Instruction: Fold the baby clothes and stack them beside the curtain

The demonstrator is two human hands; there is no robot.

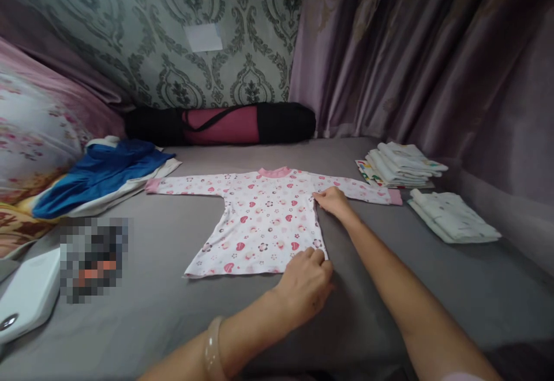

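A small long-sleeved shirt (264, 219), white with pink hearts and flowers and a pink collar and cuffs, lies spread flat on the grey sheet (164, 312). Its sleeves stretch out to both sides. My left hand (308, 280), with a bangle (214, 349) on the wrist, is closed at the shirt's lower right corner; its fingertips are partly hidden. Higher up, my right hand (332, 202) pinches the shirt's right side edge just below the sleeve.
Folded clothes (400, 164) are stacked at the right, with another folded garment (454, 216) in front. A blue and white garment (104, 173) and a white device (30, 294) lie at the left. A black and maroon long bag (220, 126) rests against the patterned wall.
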